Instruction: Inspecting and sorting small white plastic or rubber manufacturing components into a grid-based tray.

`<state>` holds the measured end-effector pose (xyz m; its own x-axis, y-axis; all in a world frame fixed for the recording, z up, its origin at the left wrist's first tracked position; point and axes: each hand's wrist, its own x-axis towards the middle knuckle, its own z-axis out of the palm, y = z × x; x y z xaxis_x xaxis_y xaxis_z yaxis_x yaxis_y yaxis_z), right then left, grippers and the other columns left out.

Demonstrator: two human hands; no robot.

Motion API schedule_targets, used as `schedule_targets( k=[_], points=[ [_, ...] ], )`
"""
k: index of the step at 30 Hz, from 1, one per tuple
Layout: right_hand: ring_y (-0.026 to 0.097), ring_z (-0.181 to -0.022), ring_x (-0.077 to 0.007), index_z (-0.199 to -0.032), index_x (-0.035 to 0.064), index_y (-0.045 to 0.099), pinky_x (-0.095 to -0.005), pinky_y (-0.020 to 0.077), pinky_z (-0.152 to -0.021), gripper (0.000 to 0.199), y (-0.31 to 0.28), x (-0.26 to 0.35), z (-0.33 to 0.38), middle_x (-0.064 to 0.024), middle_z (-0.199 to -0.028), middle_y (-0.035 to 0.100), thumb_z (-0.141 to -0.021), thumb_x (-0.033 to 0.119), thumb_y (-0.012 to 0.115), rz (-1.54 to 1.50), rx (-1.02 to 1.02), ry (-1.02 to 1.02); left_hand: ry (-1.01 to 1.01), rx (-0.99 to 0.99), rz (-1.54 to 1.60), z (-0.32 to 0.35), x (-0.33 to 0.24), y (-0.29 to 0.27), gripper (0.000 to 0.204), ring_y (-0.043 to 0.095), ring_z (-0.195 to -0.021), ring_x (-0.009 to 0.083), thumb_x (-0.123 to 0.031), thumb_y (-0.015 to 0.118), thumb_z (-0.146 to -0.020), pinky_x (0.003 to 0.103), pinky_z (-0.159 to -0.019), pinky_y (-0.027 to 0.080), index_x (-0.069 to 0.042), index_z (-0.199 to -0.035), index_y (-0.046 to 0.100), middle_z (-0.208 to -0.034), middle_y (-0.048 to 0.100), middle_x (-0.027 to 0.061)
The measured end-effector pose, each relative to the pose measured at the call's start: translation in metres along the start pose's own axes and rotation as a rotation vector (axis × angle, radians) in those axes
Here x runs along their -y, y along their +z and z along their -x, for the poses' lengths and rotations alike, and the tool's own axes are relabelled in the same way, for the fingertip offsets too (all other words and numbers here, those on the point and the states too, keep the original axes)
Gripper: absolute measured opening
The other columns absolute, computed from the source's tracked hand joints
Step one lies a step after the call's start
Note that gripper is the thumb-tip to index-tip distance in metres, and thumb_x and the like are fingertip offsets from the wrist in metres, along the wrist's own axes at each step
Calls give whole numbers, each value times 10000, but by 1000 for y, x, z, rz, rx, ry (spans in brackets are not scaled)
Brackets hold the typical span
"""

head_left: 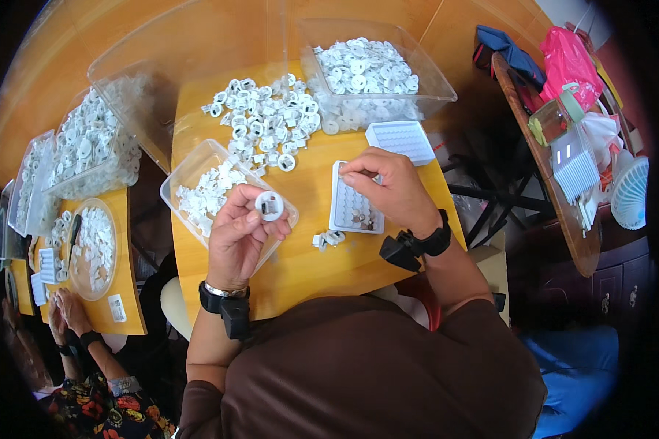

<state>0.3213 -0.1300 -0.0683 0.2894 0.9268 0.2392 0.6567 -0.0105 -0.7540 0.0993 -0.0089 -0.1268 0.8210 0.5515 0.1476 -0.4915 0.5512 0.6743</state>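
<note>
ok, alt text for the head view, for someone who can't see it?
Seen from above, a person at a small wooden table holds a round white plastic part in the left hand while the right hand reaches into a white grid tray. Loose white parts and clear bins lie beyond; another person's hands work at left.

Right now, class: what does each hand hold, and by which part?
Left hand grips a round white plastic part by its rim. Right hand pinches over the white grid tray; contents unclear.
</note>
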Motion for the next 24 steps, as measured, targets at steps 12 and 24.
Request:
schedule_targets(
  k=[12, 24],
  points=[
    [569, -769, -282, -774, 69, 696, -394, 459, -689, 61, 17, -48, 43, -74, -763, 605, -741, 109, 662, 503, 54, -128, 31, -11, 2, -3, 0, 1, 262, 655, -770, 243, -172, 591, -884, 310, -692, 536, -12, -1070, 501, -940, 637, 201],
    [596, -786, -253, -785, 30, 657, -323, 470, -719, 84, 22, -11, 23, -82, -835, 621, -716, 3, 697, 2, -105, -139, -13, 9, -115, -1, 3, 5, 279, 642, -736, 210, -216, 607, -879, 290, -664, 516, -35, -1060, 495, -910, 636, 177]
  ],
)
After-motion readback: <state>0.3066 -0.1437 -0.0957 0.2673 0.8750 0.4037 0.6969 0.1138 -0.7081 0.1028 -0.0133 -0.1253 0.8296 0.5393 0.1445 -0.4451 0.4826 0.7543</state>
